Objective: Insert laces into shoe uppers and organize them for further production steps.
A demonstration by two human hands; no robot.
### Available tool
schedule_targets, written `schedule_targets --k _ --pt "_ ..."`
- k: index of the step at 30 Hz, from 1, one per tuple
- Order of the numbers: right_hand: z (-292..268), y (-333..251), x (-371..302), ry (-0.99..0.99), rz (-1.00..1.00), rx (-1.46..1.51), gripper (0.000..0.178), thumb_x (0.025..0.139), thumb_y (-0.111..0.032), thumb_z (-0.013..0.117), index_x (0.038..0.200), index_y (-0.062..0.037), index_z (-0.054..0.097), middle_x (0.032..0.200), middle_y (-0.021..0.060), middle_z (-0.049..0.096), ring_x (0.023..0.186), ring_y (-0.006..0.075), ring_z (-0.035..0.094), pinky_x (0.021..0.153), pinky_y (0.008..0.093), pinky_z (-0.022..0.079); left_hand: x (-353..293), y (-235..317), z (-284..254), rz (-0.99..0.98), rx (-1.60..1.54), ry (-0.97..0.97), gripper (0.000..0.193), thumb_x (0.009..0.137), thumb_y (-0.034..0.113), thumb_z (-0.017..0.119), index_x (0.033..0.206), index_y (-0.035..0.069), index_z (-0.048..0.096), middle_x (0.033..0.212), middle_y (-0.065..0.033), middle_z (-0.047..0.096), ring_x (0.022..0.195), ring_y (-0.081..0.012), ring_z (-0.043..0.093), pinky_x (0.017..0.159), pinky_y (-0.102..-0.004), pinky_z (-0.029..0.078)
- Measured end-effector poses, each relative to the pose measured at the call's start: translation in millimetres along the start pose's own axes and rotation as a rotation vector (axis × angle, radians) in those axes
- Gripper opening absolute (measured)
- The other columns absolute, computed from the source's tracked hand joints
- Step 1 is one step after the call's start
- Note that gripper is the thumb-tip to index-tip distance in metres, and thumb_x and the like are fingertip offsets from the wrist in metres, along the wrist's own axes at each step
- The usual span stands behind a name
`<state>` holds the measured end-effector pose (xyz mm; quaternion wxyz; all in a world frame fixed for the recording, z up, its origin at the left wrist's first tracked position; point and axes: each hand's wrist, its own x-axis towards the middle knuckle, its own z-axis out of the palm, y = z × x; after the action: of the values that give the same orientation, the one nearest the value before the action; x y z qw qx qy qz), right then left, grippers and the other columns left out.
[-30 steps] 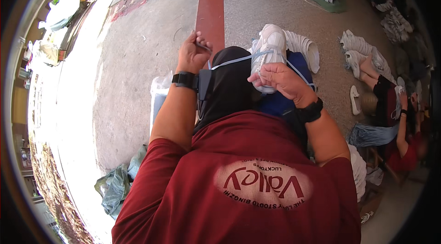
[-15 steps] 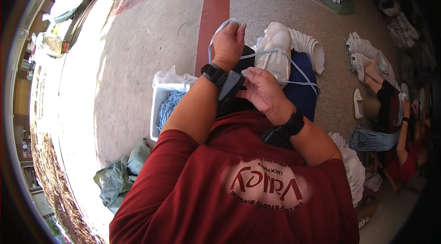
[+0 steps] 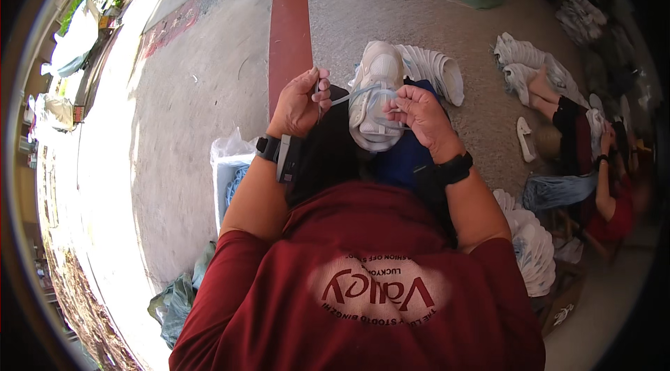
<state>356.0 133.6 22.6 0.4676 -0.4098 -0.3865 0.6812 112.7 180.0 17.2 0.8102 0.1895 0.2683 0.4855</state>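
Note:
A white sneaker [image 3: 382, 64] lies in front of me with its toe pointing away, over dark blue cloth by my lap. Pale blue shoelace [image 3: 359, 94] crosses its upper. On the left, my left hand [image 3: 301, 104] is closed on the lace, which runs from its fingers to the shoe. A thin dark strip shows among those fingers; I cannot make out what it is. At the shoe's right side, my right hand [image 3: 423, 118] pinches a blurred loop of the lace over the eyelets. The fingertips of this hand come close to the shoe's tongue.
A row of nested white shoes [image 3: 436, 71] lies just beyond the sneaker. Left of my lap stands a plastic-lined white box [image 3: 218, 182] of blue laces. More white shoes [image 3: 528, 242] are piled at right, near a bundle of blue laces [image 3: 558, 191] and a seated person [image 3: 614, 200].
My hands have moved apart to either side of the shoe. The left came back nearer me, the right up beside the eyelets. The long lace loops have been drawn in.

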Motion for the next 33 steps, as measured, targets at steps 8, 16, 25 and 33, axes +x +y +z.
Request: schedule_targets --k 8,16,25,33 --pt "-54 20 26 0.116 -0.452 -1.721 0.012 0.069 -0.004 0.053 0.068 0.0003 0.064 0.078 0.0184 0.063 0.093 0.0393 0.052 0.073 0.0392 0.046 14 -28 16 -0.422 0.627 -0.181 0.026 0.093 0.023 0.049 0.081 0.003 0.059 0.067 0.0008 0.051 0.046 -0.0029 0.032 0.042 -0.0174 0.025" --pt "-86 7 46 0.682 0.011 0.306 0.015 0.076 -0.007 0.069 0.077 0.0023 0.058 0.069 0.0045 0.054 0.049 0.0092 0.039 0.045 0.0212 0.030 48 -26 13 -0.124 0.893 -0.025 0.022 0.090 0.024 0.053 0.085 0.006 0.065 0.071 0.0033 0.055 0.059 -0.0028 0.040 0.049 -0.0175 0.029" --pt "-58 11 33 0.352 0.101 0.538 0.009 0.081 -0.006 0.063 0.081 -0.0011 0.056 0.066 0.0021 0.052 0.053 0.0083 0.046 0.045 0.0185 0.037 40 -31 5 0.057 0.808 -0.081 0.019 0.090 0.021 0.054 0.085 0.006 0.064 0.087 0.0039 0.061 0.058 -0.0016 0.033 0.051 -0.0173 0.027" --pt "-51 28 65 0.320 -0.107 -0.278 0.010 0.078 -0.005 0.064 0.071 0.0005 0.060 0.068 0.0034 0.059 0.059 0.0101 0.053 0.058 0.0220 0.044 38 -37 10 0.177 0.866 -0.192 0.017 0.090 0.016 0.051 0.088 0.005 0.064 0.108 0.0019 0.060 0.058 0.0002 0.032 0.052 -0.0158 0.027"
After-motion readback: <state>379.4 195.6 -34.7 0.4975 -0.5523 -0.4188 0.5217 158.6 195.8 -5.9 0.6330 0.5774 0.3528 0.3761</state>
